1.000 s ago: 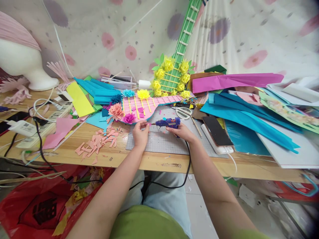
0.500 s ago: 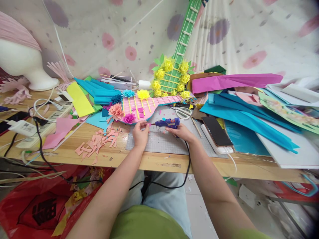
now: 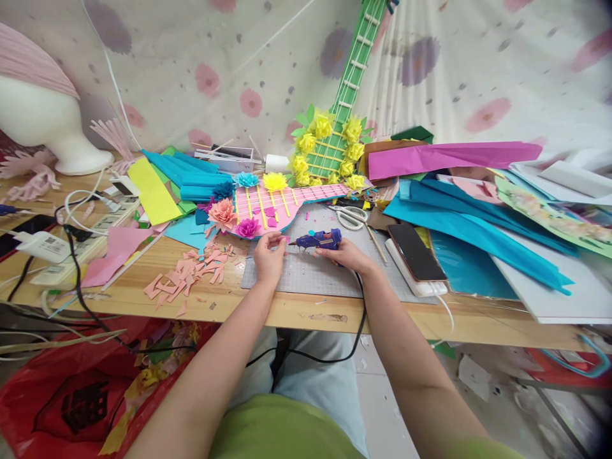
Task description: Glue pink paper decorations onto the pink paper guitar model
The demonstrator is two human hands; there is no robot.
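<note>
While our left grip (image 3: 269, 257) pinches a pink piece (image 3: 287, 240), our right grip (image 3: 352, 254) holds a glue gun (image 3: 320, 240). Likely gluing, we next need careful placement.

The wearer has on a plain olive-green top (image 3: 285, 428), smooth and slightly rounded in outline, filling the edge at six o'clock. Just above it, also toward six o'clock, show trousers (image 3: 319, 376) in a pale, washed blue that looks like denim, with soft creases over the thighs. A bit of green sleeve (image 3: 478, 447), blurred along its border, shows between four and five o'clock. Left forearm (image 3: 224, 360), toward seven o'clock, and right forearm (image 3: 406, 344), toward four, are bare and taper to slim wrists; left hand (image 3: 268, 260) and right hand (image 3: 348, 252) are bare too.
</note>
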